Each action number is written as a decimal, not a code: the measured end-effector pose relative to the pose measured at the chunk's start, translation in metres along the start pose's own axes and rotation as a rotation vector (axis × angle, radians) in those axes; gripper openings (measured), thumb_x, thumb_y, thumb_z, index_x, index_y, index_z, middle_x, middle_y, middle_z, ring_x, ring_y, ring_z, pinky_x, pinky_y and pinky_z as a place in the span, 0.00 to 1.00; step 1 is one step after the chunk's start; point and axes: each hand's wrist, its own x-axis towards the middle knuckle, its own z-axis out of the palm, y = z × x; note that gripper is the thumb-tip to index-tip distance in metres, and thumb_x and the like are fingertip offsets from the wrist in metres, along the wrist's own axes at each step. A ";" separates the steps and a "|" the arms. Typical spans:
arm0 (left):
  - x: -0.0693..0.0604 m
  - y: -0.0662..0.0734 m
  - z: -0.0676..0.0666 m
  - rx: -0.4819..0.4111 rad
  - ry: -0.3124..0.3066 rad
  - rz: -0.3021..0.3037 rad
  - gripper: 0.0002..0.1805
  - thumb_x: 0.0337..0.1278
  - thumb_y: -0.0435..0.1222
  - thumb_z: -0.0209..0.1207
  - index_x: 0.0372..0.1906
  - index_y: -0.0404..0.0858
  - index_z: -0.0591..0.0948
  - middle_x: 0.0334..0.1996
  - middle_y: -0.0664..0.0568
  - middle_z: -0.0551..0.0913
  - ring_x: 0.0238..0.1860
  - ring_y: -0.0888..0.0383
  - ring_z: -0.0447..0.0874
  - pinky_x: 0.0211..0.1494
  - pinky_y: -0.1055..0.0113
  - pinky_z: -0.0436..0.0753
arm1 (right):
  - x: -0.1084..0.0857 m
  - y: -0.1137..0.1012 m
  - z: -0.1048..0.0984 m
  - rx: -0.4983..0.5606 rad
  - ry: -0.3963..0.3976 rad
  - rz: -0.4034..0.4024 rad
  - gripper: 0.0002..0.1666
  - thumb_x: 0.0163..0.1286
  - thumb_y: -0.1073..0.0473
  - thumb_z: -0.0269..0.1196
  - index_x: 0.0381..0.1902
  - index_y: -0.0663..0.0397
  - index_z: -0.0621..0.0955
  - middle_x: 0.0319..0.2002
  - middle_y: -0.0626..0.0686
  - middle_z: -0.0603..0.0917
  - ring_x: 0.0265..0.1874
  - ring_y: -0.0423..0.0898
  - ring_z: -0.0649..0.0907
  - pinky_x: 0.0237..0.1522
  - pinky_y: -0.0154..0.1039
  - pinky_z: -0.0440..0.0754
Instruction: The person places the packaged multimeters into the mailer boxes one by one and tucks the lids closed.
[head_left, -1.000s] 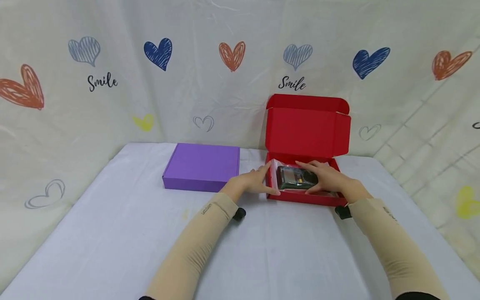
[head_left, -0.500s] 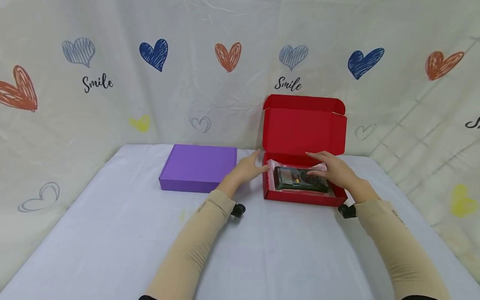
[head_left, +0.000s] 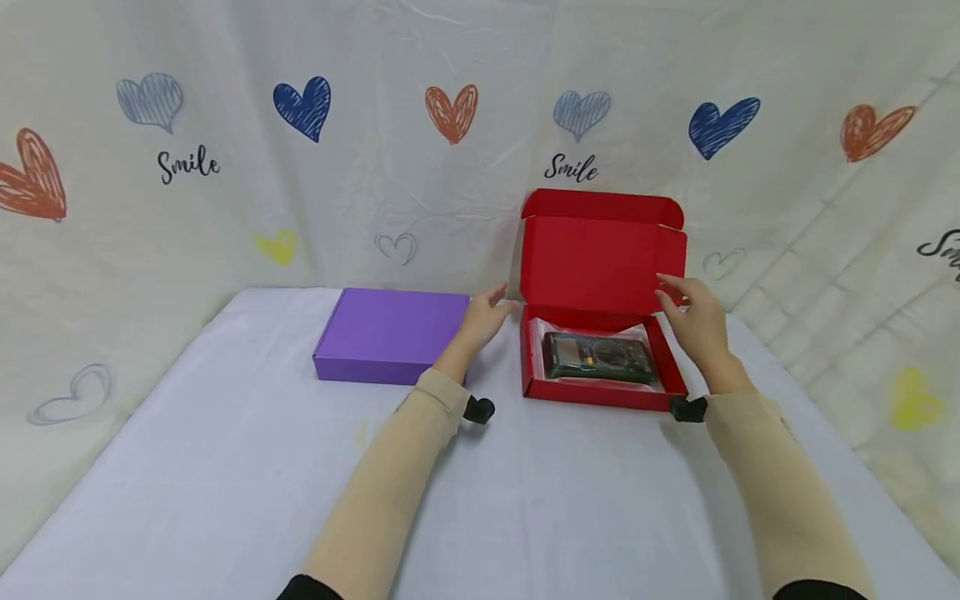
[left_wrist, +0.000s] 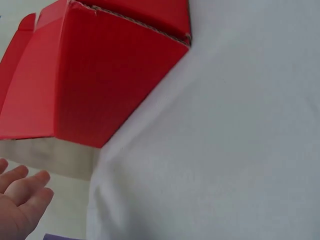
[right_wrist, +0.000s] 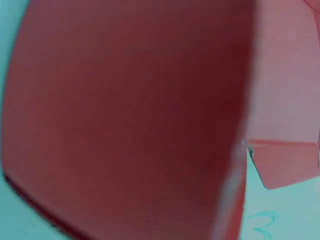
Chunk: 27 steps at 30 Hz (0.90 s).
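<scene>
Ctr rt: meter [head_left: 598, 358] lies flat in red box [head_left: 596, 395], lid [head_left: 588, 265] up (prob. for access); L hand [head_left: 482, 323], fingers loose; R hand [head_left: 699, 323] at flap [head_left: 672, 252], grasp unclear.

From my station I have both arms stretched forward in beige sleeves, the left arm [head_left: 386, 479] slanting in to the right and the right arm [head_left: 780, 483] slanting in to the left. My left hand [head_left: 483, 322] is loose, its fingers [left_wrist: 30, 190] extended and slightly parted in the left wrist view. My right hand [head_left: 699, 325] angles inward, forefinger reaching out, thumb apart below it.
</scene>
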 end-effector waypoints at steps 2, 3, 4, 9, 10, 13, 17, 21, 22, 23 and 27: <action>0.002 0.001 0.003 -0.042 0.006 -0.014 0.31 0.74 0.38 0.55 0.77 0.33 0.66 0.74 0.40 0.69 0.75 0.48 0.64 0.73 0.55 0.69 | 0.003 0.003 0.000 0.038 0.062 0.069 0.20 0.76 0.64 0.62 0.63 0.63 0.81 0.52 0.65 0.83 0.47 0.61 0.82 0.46 0.24 0.75; 0.002 0.001 0.004 -0.066 0.007 -0.021 0.32 0.73 0.37 0.55 0.77 0.33 0.66 0.74 0.40 0.69 0.75 0.48 0.64 0.73 0.55 0.69 | 0.005 0.004 0.000 0.065 0.086 0.118 0.20 0.77 0.63 0.61 0.64 0.62 0.81 0.54 0.65 0.83 0.49 0.61 0.82 0.47 0.21 0.73; 0.003 0.001 0.006 -0.088 0.003 -0.026 0.32 0.73 0.37 0.55 0.77 0.33 0.65 0.74 0.40 0.68 0.75 0.48 0.64 0.73 0.56 0.69 | 0.007 0.005 -0.001 0.096 0.101 0.176 0.21 0.77 0.61 0.60 0.65 0.61 0.80 0.56 0.64 0.82 0.51 0.61 0.82 0.50 0.21 0.74; 0.007 0.002 0.012 -0.156 -0.028 -0.065 0.34 0.73 0.36 0.55 0.78 0.31 0.62 0.74 0.38 0.68 0.75 0.47 0.65 0.73 0.56 0.68 | 0.015 0.011 -0.008 0.214 0.031 0.464 0.36 0.79 0.53 0.56 0.80 0.55 0.63 0.75 0.62 0.65 0.71 0.61 0.68 0.68 0.51 0.72; 0.008 0.003 0.013 -0.161 -0.032 -0.074 0.34 0.74 0.36 0.55 0.78 0.31 0.61 0.74 0.38 0.67 0.75 0.47 0.65 0.73 0.56 0.68 | 0.017 0.012 -0.009 0.225 -0.010 0.501 0.40 0.79 0.51 0.55 0.82 0.54 0.57 0.78 0.62 0.59 0.75 0.62 0.62 0.70 0.56 0.69; 0.010 0.005 0.014 -0.165 -0.034 -0.103 0.36 0.74 0.38 0.56 0.80 0.32 0.58 0.75 0.38 0.66 0.75 0.47 0.64 0.74 0.57 0.67 | 0.021 0.016 -0.009 0.273 -0.120 0.571 0.49 0.79 0.47 0.55 0.84 0.54 0.43 0.82 0.63 0.44 0.79 0.63 0.49 0.73 0.64 0.59; 0.014 0.011 0.015 -0.160 -0.048 -0.134 0.39 0.74 0.41 0.55 0.82 0.37 0.55 0.78 0.42 0.62 0.77 0.48 0.60 0.76 0.55 0.64 | 0.024 0.017 -0.008 0.310 -0.182 0.621 0.53 0.78 0.46 0.55 0.83 0.54 0.37 0.82 0.65 0.40 0.80 0.64 0.45 0.73 0.65 0.57; 0.017 0.018 0.016 -0.192 -0.066 -0.140 0.39 0.75 0.42 0.54 0.83 0.40 0.53 0.80 0.44 0.59 0.78 0.48 0.59 0.77 0.52 0.63 | 0.028 0.015 -0.006 0.326 -0.203 0.632 0.51 0.79 0.48 0.55 0.83 0.55 0.39 0.81 0.66 0.44 0.79 0.65 0.50 0.72 0.64 0.60; 0.018 0.019 0.017 -0.213 -0.070 -0.140 0.39 0.75 0.42 0.54 0.83 0.41 0.53 0.80 0.44 0.58 0.77 0.47 0.60 0.76 0.52 0.63 | 0.029 0.015 -0.005 0.331 -0.204 0.632 0.50 0.79 0.49 0.55 0.83 0.55 0.39 0.81 0.66 0.45 0.78 0.65 0.52 0.72 0.63 0.61; 0.019 0.020 0.017 -0.233 -0.073 -0.140 0.39 0.75 0.42 0.54 0.83 0.42 0.53 0.80 0.44 0.58 0.77 0.46 0.61 0.76 0.51 0.63 | 0.030 0.014 -0.005 0.334 -0.203 0.631 0.49 0.80 0.50 0.55 0.83 0.56 0.40 0.81 0.67 0.47 0.78 0.65 0.54 0.72 0.62 0.62; 0.019 0.022 0.021 -0.303 -0.092 -0.149 0.38 0.76 0.45 0.52 0.83 0.43 0.52 0.80 0.44 0.57 0.75 0.41 0.64 0.75 0.46 0.65 | 0.028 0.014 -0.004 0.336 -0.190 0.639 0.47 0.80 0.52 0.54 0.83 0.57 0.43 0.79 0.68 0.53 0.75 0.66 0.61 0.71 0.60 0.64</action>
